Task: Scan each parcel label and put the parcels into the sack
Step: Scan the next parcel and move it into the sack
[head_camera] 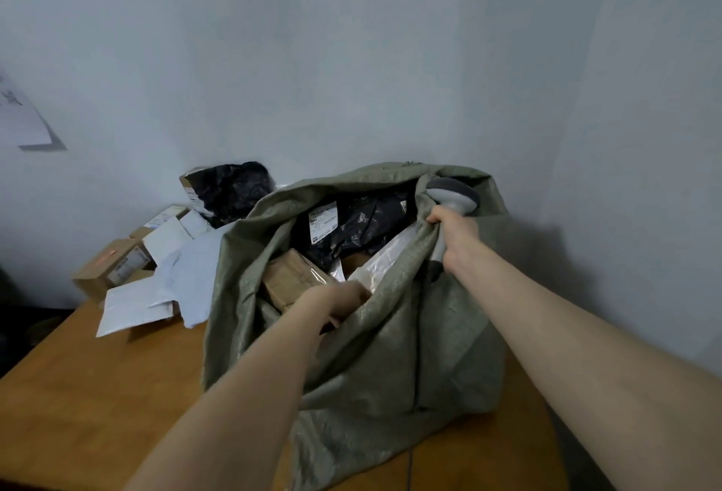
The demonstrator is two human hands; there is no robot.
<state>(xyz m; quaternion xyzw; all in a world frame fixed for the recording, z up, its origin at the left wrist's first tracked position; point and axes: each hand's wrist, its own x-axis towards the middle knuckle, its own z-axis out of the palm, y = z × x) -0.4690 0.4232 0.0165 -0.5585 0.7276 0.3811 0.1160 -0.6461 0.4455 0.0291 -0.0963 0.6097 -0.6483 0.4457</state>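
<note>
Locates the parcels inside the green sack, upright at mid-table with mouth open: black parcel with white label at far side, brown box near-left, white mailer right. Reaches the left hand over the near rim at the box (fingers hidden; grip cannot be told). Wraps the right hand, fingers curled, round the grey scanner handle at the right rim. Leaves further parcels piled left on the wooden table.
</note>
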